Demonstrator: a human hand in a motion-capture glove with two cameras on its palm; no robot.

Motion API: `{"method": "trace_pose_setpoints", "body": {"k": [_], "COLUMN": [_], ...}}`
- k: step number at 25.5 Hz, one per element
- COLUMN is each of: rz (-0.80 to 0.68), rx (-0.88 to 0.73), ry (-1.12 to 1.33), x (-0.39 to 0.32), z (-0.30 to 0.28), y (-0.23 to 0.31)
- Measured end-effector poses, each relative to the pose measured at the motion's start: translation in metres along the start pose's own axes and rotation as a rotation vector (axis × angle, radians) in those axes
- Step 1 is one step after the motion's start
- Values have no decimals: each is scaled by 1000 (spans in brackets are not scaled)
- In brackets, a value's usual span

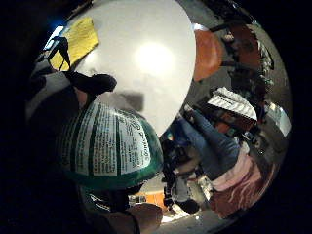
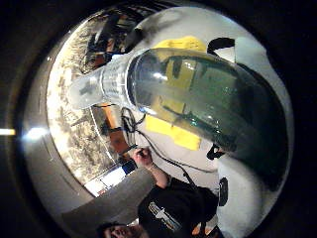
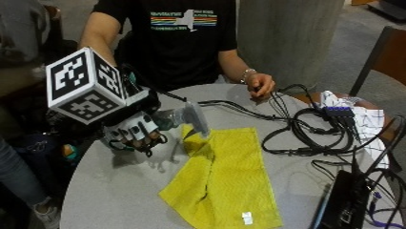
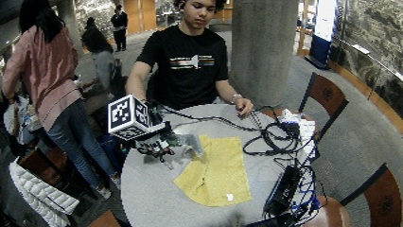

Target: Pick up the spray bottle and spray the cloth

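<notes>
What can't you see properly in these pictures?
- Outside view: the marker cube covers most of the gloved hand and the spray bottle body.
- Thumb-side palm view: the bottle hides much of the yellow cloth.
- Little-finger palm view: label print is too small to read.
- Whether spray is coming out cannot be made out.

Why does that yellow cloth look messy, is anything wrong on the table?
Nothing looks spilled or broken. The yellow cloth lies rumpled, with a fold at its near edge. The spray bottle is tilted sideways in the gloved right hand, nozzle towards the cloth.
</notes>
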State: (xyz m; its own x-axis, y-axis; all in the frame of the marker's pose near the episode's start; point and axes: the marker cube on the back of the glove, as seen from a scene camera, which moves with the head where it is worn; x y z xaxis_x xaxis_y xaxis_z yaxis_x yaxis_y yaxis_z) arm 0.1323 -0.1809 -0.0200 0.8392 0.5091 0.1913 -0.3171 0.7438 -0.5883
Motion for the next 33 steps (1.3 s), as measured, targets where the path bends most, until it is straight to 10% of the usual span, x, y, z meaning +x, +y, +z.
{"method": "trace_pose_setpoints", "body": {"k": [15, 33], "rz": [-558, -744], "rx": [319, 229], "ry": [-869, -819], "x": [-141, -229], "z": [106, 222], "y": [89, 111]}}
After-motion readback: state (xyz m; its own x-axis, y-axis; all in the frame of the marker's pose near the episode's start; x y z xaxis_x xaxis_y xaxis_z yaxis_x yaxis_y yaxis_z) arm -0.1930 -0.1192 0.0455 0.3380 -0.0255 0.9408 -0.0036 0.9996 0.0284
